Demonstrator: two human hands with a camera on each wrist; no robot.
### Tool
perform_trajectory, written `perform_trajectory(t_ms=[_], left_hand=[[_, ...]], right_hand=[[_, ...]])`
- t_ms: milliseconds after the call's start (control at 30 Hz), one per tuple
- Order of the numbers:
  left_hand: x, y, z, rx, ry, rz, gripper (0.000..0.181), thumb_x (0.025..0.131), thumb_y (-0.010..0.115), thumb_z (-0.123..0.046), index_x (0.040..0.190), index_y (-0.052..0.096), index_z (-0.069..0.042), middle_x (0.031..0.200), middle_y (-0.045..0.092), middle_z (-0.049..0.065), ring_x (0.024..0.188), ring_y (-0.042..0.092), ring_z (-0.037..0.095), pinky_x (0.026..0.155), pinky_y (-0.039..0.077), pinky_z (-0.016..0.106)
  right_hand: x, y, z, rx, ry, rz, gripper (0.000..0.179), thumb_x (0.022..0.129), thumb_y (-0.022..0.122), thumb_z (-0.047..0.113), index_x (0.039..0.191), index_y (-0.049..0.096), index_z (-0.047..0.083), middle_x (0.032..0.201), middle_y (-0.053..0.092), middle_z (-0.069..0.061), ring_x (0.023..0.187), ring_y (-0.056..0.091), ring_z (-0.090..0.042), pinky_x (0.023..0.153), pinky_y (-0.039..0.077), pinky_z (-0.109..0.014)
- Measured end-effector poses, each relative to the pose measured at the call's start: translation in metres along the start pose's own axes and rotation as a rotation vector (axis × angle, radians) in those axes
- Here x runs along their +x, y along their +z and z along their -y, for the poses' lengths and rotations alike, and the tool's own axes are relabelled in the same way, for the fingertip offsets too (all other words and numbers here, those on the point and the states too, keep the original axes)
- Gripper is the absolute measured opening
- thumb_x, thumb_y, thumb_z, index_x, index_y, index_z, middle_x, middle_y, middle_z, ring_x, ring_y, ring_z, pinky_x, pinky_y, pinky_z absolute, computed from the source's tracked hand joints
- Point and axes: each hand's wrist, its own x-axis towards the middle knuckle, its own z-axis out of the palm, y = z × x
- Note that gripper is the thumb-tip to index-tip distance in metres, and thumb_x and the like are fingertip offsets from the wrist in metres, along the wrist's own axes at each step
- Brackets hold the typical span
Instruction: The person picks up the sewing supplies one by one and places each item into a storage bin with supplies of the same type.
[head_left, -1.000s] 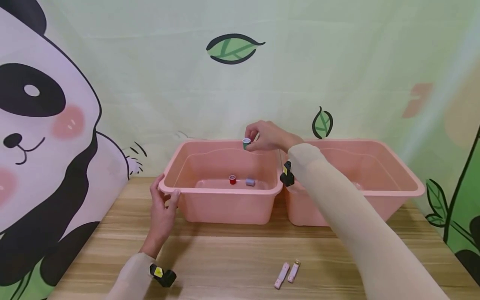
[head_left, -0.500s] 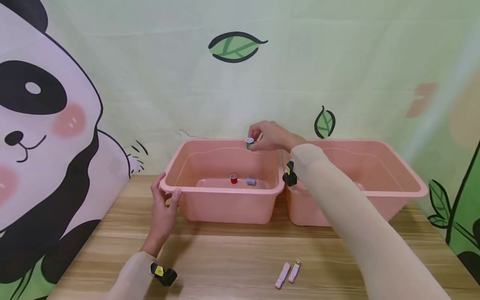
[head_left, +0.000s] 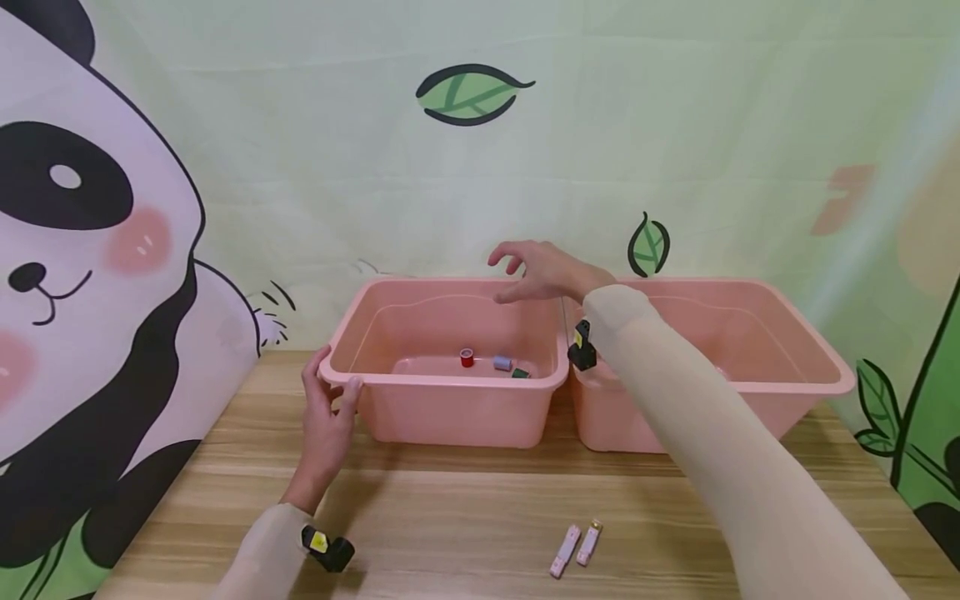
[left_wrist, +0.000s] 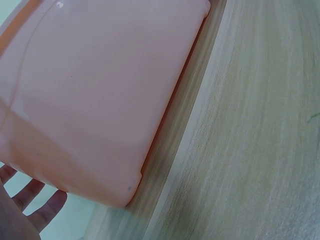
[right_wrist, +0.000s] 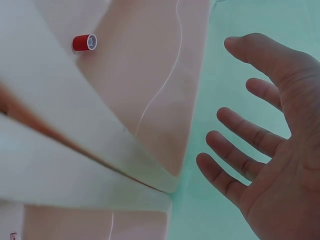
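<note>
My left hand [head_left: 326,433] grips the left front corner of the left pink tub [head_left: 450,412], thumb at the rim; in the left wrist view its fingers [left_wrist: 47,210] lie against the tub's outer wall. Over that tub's right rear part, my right hand [head_left: 543,271] is held with fingers spread, holding nothing. Three thread spools lie on the tub floor: a red spool [head_left: 467,357], a pale blue spool [head_left: 502,363] and a green spool [head_left: 521,374], partly hidden by the front rim. The right wrist view also shows the red spool [right_wrist: 84,42].
A second pink tub [head_left: 787,387] stands close at the right, its inside partly hidden by my right arm. Two pink nail clippers [head_left: 566,551] lie side by side on the wooden table [head_left: 450,517] in front. Behind hangs a printed cloth [head_left: 337,167].
My right hand has released the green spool, which has dropped to the floor of the left tub beside the pale blue one. Its fingers have spread. The left hand keeps its hold on the tub.
</note>
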Motion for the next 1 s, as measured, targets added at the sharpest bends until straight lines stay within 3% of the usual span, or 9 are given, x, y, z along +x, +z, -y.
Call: perform_trajectory(t_ms=[200,1000], left_hand=[[0.0,0.001,-0.001,-0.012,0.021,0.001,0.063,0.108,0.054,-0.028,0.16,0.019,-0.029,0.158,0.039,0.006,0.119,0.05,0.021,0.088,0.048,0.012],[0.001,0.0,0.001,-0.007,-0.006,-0.005,0.063,0.107,0.055,-0.032,0.159,0.019,-0.032,0.157,0.038,0.001,0.12,0.051,0.021,0.088,0.05,0.013]], right_hand=[[-0.002,-0.002,-0.005,0.0,0.004,0.008,0.066,0.089,0.078,0.039,0.146,0.049,0.023,0.141,0.054,-0.014,0.115,0.057,-0.03,0.096,0.054,-0.048],[-0.026,-0.016,-0.012,-0.014,-0.055,0.001,0.065,0.088,0.08,0.037,0.144,0.051,0.021,0.14,0.057,-0.015,0.123,0.053,-0.034,0.094,0.055,-0.048]])
